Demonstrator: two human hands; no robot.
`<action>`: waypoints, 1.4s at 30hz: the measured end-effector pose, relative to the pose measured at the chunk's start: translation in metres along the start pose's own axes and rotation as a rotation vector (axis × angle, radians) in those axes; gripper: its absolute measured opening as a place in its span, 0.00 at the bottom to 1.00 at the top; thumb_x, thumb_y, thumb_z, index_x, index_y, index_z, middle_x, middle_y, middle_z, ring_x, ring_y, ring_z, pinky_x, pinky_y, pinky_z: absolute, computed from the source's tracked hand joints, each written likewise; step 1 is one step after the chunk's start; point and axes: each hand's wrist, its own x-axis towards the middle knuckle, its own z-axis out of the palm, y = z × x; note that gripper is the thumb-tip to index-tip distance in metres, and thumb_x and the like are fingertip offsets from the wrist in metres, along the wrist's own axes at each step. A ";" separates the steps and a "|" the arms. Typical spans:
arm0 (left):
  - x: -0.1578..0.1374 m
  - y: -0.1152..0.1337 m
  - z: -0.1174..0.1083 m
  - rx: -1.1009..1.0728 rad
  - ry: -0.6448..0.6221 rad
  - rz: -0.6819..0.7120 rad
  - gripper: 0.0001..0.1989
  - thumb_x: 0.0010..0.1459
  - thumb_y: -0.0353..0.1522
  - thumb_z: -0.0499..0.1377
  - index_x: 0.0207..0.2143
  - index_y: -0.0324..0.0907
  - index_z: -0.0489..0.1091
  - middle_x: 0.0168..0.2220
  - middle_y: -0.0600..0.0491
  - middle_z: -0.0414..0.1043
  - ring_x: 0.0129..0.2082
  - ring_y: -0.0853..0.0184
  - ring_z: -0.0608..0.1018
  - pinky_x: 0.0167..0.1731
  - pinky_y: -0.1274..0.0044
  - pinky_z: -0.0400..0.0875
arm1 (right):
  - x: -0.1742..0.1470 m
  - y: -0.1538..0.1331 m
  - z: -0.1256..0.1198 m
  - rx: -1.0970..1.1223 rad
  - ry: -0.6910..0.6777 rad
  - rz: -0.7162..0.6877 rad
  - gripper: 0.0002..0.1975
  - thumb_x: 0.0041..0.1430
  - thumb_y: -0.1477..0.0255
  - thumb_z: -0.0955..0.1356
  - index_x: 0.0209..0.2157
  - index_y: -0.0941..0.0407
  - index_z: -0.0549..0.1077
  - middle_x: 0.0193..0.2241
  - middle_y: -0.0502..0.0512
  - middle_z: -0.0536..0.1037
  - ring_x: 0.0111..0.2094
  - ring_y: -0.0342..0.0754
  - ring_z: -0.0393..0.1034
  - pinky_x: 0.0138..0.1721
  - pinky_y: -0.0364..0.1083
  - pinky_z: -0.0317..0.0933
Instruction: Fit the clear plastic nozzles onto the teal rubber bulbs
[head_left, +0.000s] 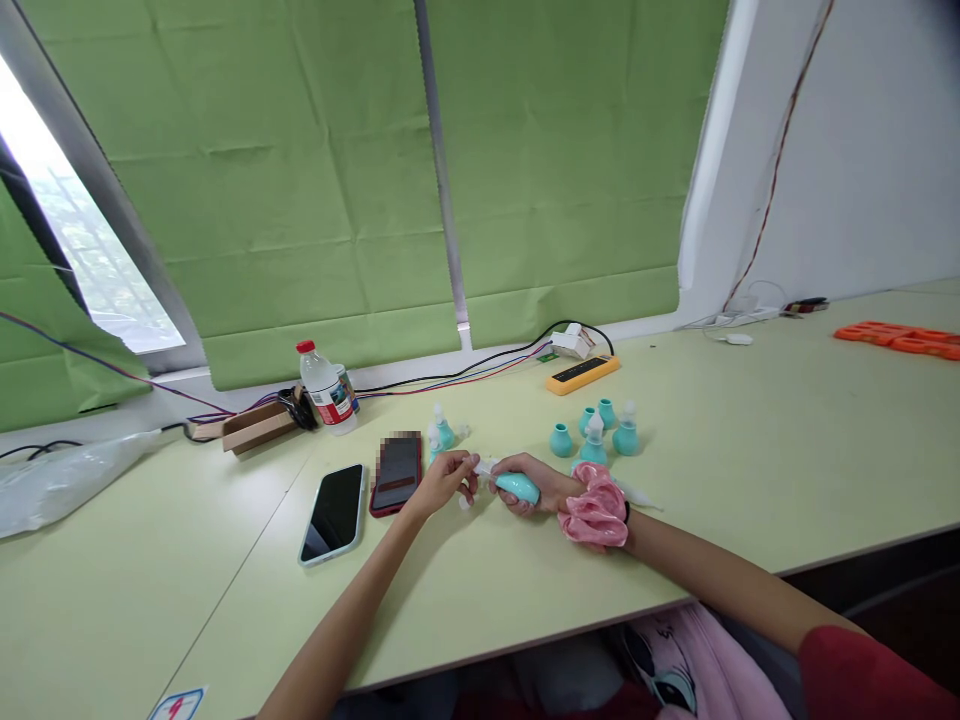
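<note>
My right hand (551, 482) is wrapped around a teal squeeze bulb (517, 487), tilted on its side just above the table. From the bulb's left end a clear plastic nozzle (484, 467) points left. The fingertips of my left hand (448, 482) pinch the far end of that nozzle. A small clear piece (465, 503) shows just under my left fingers, partly hidden. Beyond my right hand stand several teal bulbs, such as an open-necked one (560, 440) and one with a clear tip (625, 435). Behind my left hand is another tipped teal bulb (444, 432).
Two phones lie left of my hands: a pale-cased one (334, 515) and a red-cased one (397, 472). Farther back are a red-capped bottle (326, 390), a cardboard box (259, 428) and a yellow-and-black device (583, 374). Cables run along the wall. An orange rack (900, 337) lies far right.
</note>
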 end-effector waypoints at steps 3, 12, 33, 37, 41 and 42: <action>0.001 -0.002 0.002 -0.009 0.026 0.009 0.20 0.50 0.45 0.49 0.24 0.35 0.61 0.18 0.55 0.61 0.17 0.74 0.68 0.15 0.81 0.67 | 0.002 0.002 -0.003 0.210 -0.138 0.100 0.12 0.48 0.65 0.57 0.24 0.60 0.63 0.10 0.46 0.61 0.10 0.36 0.50 0.11 0.35 0.44; 0.002 -0.002 0.013 0.182 0.359 0.162 0.17 0.54 0.42 0.44 0.26 0.37 0.61 0.21 0.55 0.62 0.18 0.75 0.65 0.17 0.83 0.61 | -0.003 -0.011 -0.002 -0.006 0.152 -0.256 0.12 0.48 0.65 0.60 0.28 0.60 0.66 0.18 0.50 0.68 0.17 0.39 0.60 0.17 0.38 0.53; -0.003 -0.009 0.010 1.228 0.065 0.215 0.16 0.47 0.22 0.47 0.38 0.41 0.65 0.36 0.48 0.64 0.38 0.63 0.65 0.34 0.75 0.62 | 0.022 0.003 -0.034 -0.948 0.910 -0.783 0.11 0.52 0.74 0.60 0.39 0.58 0.64 0.38 0.56 0.67 0.41 0.46 0.61 0.42 0.44 0.55; -0.002 -0.008 0.013 1.222 0.094 0.193 0.14 0.49 0.26 0.49 0.39 0.40 0.65 0.35 0.48 0.65 0.38 0.63 0.65 0.34 0.74 0.62 | 0.025 0.005 -0.036 -1.070 0.876 -0.525 0.15 0.54 0.73 0.59 0.44 0.59 0.60 0.35 0.57 0.70 0.36 0.47 0.65 0.37 0.44 0.56; -0.004 -0.007 0.017 1.210 0.141 0.228 0.11 0.49 0.29 0.51 0.37 0.40 0.66 0.35 0.49 0.64 0.38 0.63 0.64 0.35 0.74 0.62 | 0.025 0.006 -0.038 -1.087 0.929 -0.355 0.22 0.54 0.73 0.58 0.51 0.61 0.51 0.35 0.59 0.71 0.36 0.48 0.66 0.36 0.43 0.55; -0.004 -0.007 0.017 1.206 0.153 0.246 0.11 0.49 0.30 0.51 0.36 0.40 0.67 0.35 0.49 0.64 0.38 0.63 0.64 0.36 0.74 0.62 | 0.026 0.006 -0.038 -1.087 0.936 -0.330 0.24 0.54 0.73 0.58 0.52 0.61 0.49 0.35 0.60 0.71 0.36 0.49 0.66 0.36 0.43 0.55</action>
